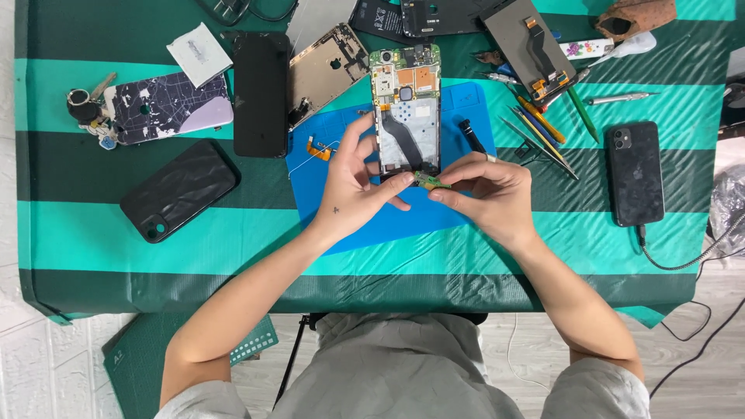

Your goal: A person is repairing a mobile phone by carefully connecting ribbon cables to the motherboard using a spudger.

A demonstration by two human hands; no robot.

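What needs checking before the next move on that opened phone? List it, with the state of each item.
1. Small green board pinched by both hands: ok, left hand and right hand meet on it.
2. Opened phone lying flat on the blue mat: ok.
3. Board free of the phone's lower edge: cannot tell, fingers hide it.
4. Tweezers and small tools near the right hand: ok.
5. Loose orange ribbon part away from the hands: ok.

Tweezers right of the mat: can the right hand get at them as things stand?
Probably yes, once freed: the tweezers lie uncovered just beyond the right hand, but both hands now pinch the small board.
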